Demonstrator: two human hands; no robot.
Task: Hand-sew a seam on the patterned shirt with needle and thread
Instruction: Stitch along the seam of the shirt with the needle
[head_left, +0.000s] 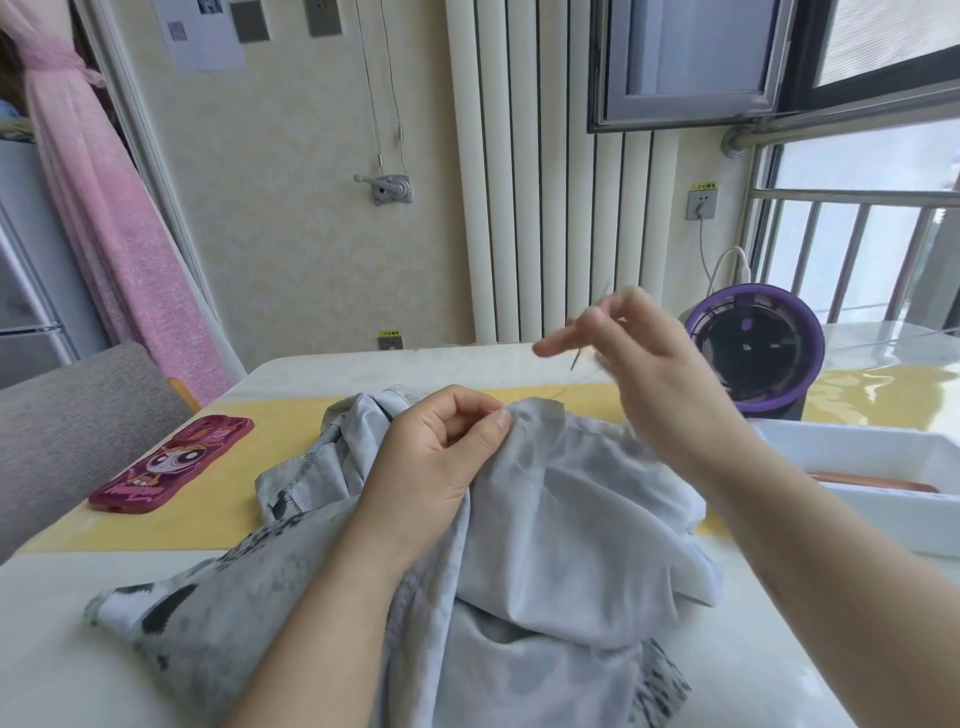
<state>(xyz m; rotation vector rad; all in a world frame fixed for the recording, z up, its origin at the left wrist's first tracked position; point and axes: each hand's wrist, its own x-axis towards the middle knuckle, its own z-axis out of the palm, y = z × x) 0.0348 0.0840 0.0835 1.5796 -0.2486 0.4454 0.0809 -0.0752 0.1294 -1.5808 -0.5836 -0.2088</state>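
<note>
Your left hand (436, 452) pinches the shirt (545, 519) edge steady; your blurred right hand (649, 358) pinches the needle (575, 359) aloft, apparently tightening a stitch.

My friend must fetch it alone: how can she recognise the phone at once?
Look at the white table with the yellow runner. The phone lies flat on the runner, left of the grey patterned shirt. Only it wears a dark pink cartoon case.

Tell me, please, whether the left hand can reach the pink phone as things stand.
Probably yes: only folds of the shirt and mat lie between the left hand and the pink phone, but its fingers pinch the shirt and must let go first.
</note>
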